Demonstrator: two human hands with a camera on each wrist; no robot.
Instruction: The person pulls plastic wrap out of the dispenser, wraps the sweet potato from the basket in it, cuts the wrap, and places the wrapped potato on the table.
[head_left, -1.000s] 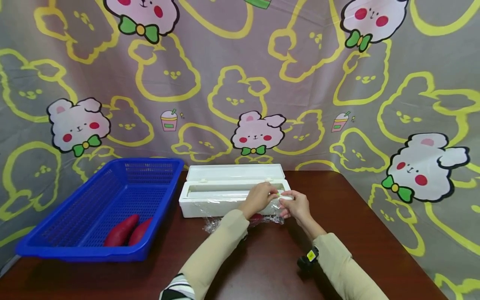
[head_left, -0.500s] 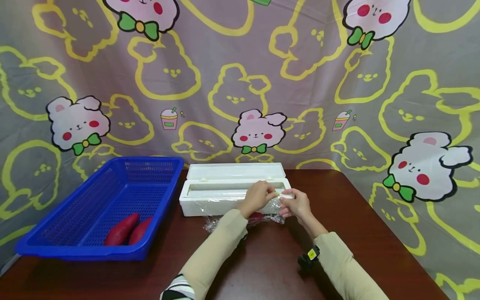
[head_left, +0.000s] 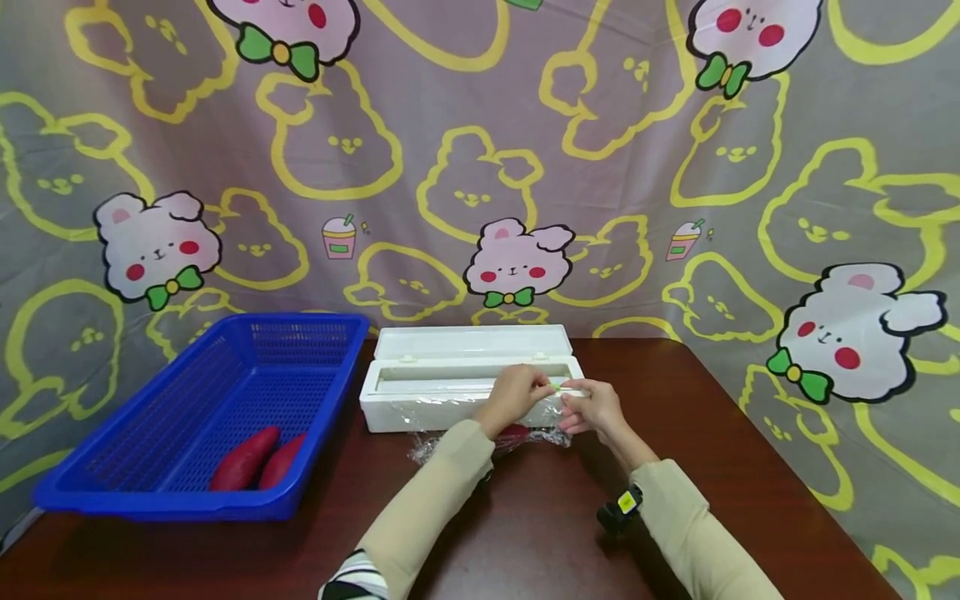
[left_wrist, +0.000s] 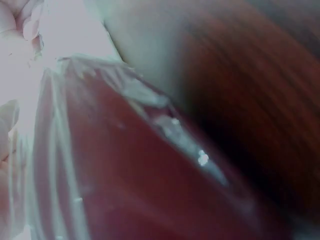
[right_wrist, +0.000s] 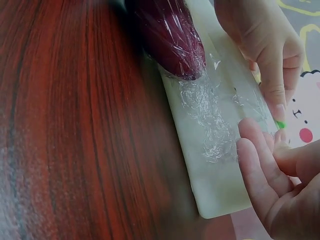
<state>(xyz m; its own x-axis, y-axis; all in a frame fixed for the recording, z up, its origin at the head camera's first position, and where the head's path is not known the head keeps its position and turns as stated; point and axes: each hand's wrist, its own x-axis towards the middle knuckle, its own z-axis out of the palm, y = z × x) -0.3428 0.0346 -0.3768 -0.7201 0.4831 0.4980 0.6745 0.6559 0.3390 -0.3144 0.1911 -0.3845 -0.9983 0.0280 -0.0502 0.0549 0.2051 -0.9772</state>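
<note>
A white cling film dispenser box (head_left: 386, 415) stands on the table with its lid tipped back. At the right end of its front edge, my left hand (head_left: 513, 398) pinches a small green slider (right_wrist: 280, 124) between thumb and finger. My right hand (head_left: 595, 408) grips the end of the white cutter bar beside it, its other fingers spread near the film in the right wrist view. Clear cling film (right_wrist: 205, 120) runs down the box front, crumpled, around a red-skinned sweet potato (right_wrist: 172, 42). In the head view my left hand and sleeve hide most of that sweet potato.
A blue plastic basket (head_left: 168, 503) stands at the left with two unwrapped sweet potatoes (head_left: 246, 460) inside. The brown table (head_left: 525, 533) ends at the right in front of a cartoon-printed curtain (head_left: 600, 183).
Both hands stay at the right end of the box's front edge, with only slight finger shifts. The box, film and basket stay where they were.
</note>
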